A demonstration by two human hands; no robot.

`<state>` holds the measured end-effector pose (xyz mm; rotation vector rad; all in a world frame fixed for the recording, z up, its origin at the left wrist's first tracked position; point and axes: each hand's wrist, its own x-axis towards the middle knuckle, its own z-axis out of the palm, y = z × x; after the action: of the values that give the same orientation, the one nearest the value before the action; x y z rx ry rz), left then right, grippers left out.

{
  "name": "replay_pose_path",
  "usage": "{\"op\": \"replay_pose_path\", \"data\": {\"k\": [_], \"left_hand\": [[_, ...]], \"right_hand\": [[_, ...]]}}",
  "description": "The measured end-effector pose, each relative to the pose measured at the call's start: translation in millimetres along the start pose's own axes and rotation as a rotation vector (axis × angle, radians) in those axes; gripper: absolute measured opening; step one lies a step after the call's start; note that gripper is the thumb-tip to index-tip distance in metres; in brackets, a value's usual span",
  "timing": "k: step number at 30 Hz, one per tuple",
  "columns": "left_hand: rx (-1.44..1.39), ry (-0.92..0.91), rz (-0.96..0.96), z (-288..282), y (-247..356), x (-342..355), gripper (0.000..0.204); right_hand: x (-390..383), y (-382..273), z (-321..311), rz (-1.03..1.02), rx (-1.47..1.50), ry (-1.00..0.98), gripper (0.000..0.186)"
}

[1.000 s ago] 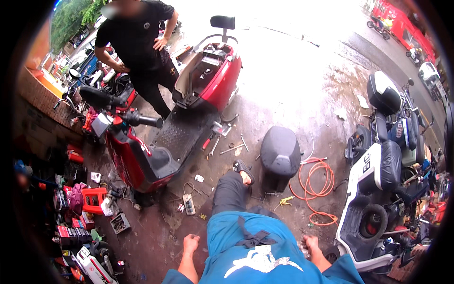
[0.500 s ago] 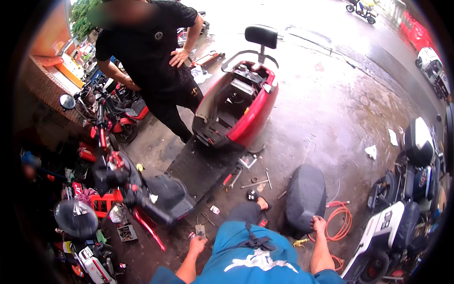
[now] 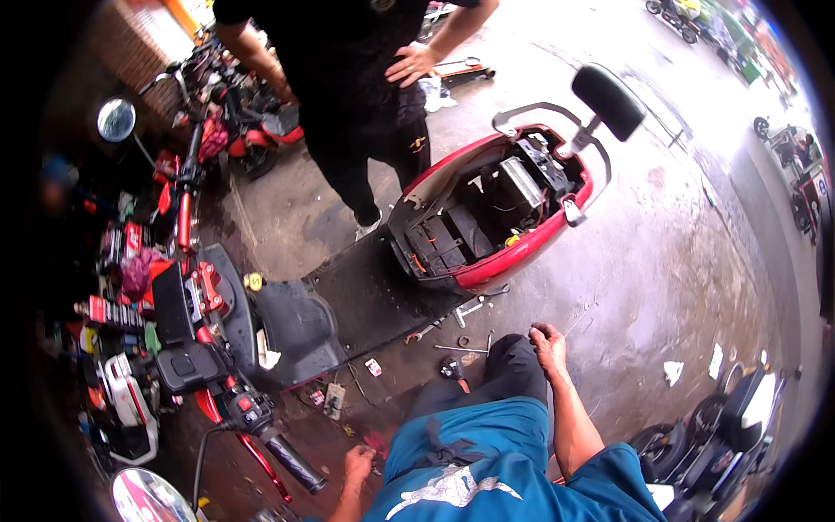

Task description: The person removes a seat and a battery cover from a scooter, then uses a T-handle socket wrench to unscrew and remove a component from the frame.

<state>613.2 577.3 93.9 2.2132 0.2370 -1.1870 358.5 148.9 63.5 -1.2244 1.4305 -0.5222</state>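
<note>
Below centre right, your right hand (image 3: 550, 350) hangs half-curled, nothing visible in it; at lower left-centre, whether your left hand (image 3: 357, 466) grips anything I cannot tell. Left to upper centre stands the red scooter (image 3: 374, 294), its compartment (image 3: 442, 184) uncovered, presumably for access.

Daylight from the upper right glares off the concrete floor (image 3: 652, 252), paling it toward white; the left side sinks into shadow; fisheye edges bend and blur into black.
</note>
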Motion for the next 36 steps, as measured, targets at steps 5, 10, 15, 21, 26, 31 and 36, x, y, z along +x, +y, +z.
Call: {"op": "replay_pose_path", "data": {"k": [5, 10, 15, 21, 26, 31, 36], "left_hand": [[-0.284, 0.121, -0.127, 55, -35, -30, 0.011], [-0.441, 0.274, -0.260, 123, -62, -71, 0.011], [-0.441, 0.438, -0.323, 181, -23, -74, 0.014], [0.034, 0.355, 0.013, 260, 19, 10, 0.021], [0.254, 0.457, 0.243, 310, 19, 65, 0.018], [0.409, 0.545, 0.443, 318, -3, 88, 0.013], [0.460, 0.844, 0.571, 320, -61, 82, 0.011]], "right_hand": [[56, -38, 25, -0.063, -0.254, -0.231, 0.036], [97, -21, 48, -0.037, -0.394, -0.486, 0.034], [141, 121, 40, -0.039, -0.450, -0.663, 0.022], [193, 315, 55, 0.026, -0.797, -0.761, 0.024], [202, 322, 154, 0.167, -1.263, -0.909, 0.025], [255, 480, 173, -0.058, -1.340, -0.917, 0.028], [228, 498, 239, -0.047, -1.443, -0.951, 0.032]]}}
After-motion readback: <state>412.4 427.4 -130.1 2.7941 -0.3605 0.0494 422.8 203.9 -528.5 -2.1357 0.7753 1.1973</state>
